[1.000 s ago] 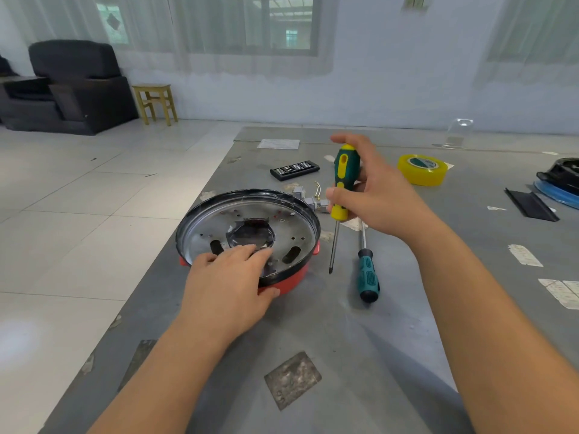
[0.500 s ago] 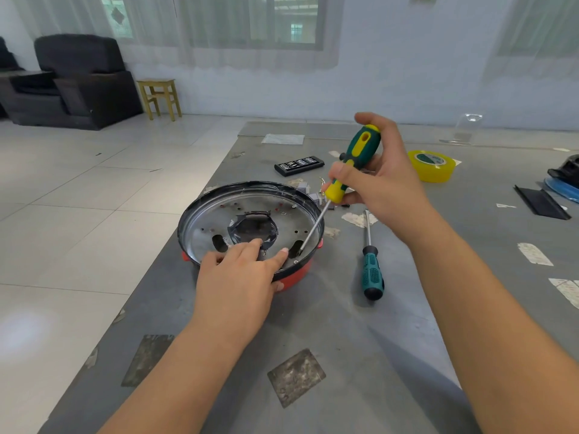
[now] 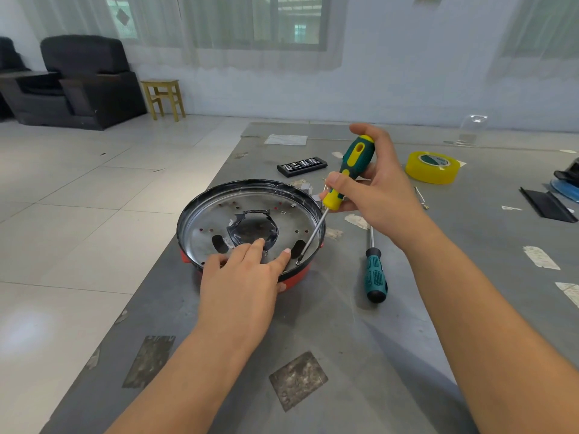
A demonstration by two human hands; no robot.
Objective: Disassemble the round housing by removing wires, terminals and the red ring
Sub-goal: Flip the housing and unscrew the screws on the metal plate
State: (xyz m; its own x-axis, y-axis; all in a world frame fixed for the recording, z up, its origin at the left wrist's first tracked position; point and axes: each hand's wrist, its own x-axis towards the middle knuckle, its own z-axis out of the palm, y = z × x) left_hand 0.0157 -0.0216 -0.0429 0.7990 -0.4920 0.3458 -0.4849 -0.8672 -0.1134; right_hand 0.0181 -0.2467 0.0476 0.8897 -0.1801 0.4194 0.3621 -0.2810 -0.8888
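bright daylight, soft shadows, wide-angle edge distortion

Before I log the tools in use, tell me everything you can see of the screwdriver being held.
The green-and-yellow screwdriver has a moulded grip and a thin bare metal shaft. The right hand grips the handle. It tilts down and leftward, its tip resting on the round housing at the near-right inner edge, beside the left hand.

Pale tiled floor (image 3: 78,195), dark armchair (image 3: 84,79), curtained window (image 3: 253,23).
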